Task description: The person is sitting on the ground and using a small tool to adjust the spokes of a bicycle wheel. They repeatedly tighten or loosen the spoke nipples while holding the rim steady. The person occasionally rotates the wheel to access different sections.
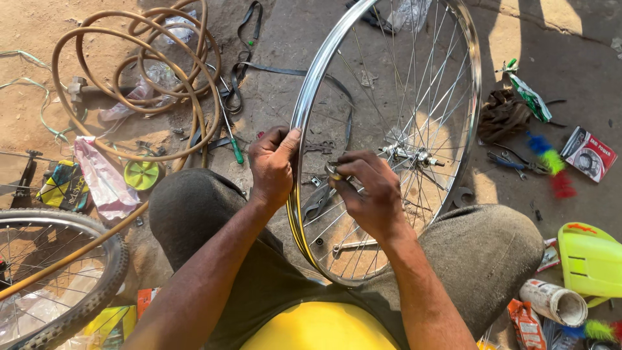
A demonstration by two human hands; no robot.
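A shiny bare bicycle rim (310, 97) with thin spokes and a central hub (409, 154) stands upright between my knees. My left hand (273, 163) grips the rim's near edge from the outside, thumb on the metal. My right hand (367, 189) reaches in among the spokes and pinches a small round metal tool (334, 172) against the inside of the rim.
A coiled tan hose (139, 78) and a green-handled screwdriver (233, 146) lie on the ground at left. A tyred wheel (78, 272) sits at lower left. Pliers (512, 162), a small box (588, 153), a lime plastic part (591, 259) and a paper roll (554, 301) lie at right.
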